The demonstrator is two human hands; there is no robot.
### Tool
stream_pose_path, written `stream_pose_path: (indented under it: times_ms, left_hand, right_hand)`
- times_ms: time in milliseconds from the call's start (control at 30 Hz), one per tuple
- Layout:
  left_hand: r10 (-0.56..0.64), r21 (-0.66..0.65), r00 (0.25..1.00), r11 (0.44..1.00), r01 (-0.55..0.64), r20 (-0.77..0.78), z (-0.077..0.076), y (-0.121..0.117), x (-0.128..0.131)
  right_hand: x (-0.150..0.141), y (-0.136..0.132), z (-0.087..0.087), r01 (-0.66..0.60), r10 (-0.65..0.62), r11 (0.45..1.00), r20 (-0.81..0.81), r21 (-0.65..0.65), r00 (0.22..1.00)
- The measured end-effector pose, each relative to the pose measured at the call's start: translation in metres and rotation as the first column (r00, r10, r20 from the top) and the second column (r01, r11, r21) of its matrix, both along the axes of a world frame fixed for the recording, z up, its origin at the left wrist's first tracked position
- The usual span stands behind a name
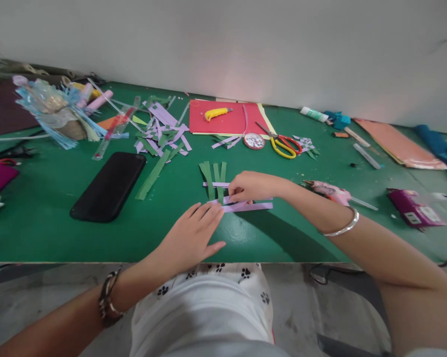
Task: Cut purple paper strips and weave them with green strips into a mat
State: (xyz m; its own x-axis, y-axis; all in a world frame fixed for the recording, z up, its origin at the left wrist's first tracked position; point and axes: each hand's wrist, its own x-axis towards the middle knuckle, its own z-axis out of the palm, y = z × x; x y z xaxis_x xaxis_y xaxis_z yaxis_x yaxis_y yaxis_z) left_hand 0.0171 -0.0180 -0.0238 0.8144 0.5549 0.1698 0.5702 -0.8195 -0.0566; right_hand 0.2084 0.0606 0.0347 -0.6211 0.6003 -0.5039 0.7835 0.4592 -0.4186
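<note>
Green paper strips [207, 178] and purple paper strips [250, 207] cross each other over and under near the table's front edge. My left hand [195, 230] lies flat with fingers stretched over the lower left end of the strips, the thumb apart. Over the right side of the weave, my right hand [249, 187] is bent with its fingertips pinched at a purple strip. What sits exactly between those fingertips is partly hidden by the hand. Beyond the weave, the green ends fan out away from me.
A black phone [109, 187] lies left of my hands. Behind are a heap of cut strips [162, 126], red paper [201, 121] with a yellow cutter [216, 114], and scissors [283, 144]. A pink glue gun [331, 192] lies beside my right forearm, with a purple power box [415, 207] farther right.
</note>
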Motion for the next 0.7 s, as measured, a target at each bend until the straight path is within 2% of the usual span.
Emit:
stream_pose_path:
  times_ms: [300,400,533,700]
  left_hand:
    - [0.023,-0.017,1.000,1.000,-0.023,-0.017,0.001,0.000,0.001]
    - [0.028,-0.021,1.000,0.999,-0.028,-0.002,0.001,-0.001,0.001]
    - [0.043,-0.036,0.999,0.998,-0.043,-0.017,0.000,-0.001,0.000]
    - [0.061,-0.026,0.997,0.998,-0.062,-0.040,-0.001,-0.001,-0.001]
  right_hand:
    - [-0.005,-0.005,0.003,-0.123,0.099,0.974,0.132,0.191,0.986]
    - [-0.007,-0.007,0.001,-0.093,0.073,0.971,0.096,0.219,0.993]
    - [-0.007,-0.008,-0.001,-0.052,0.039,0.981,0.070,0.188,0.997]
    - [-0.006,-0.011,-0.003,0.059,-0.064,0.984,0.023,0.168,0.998]
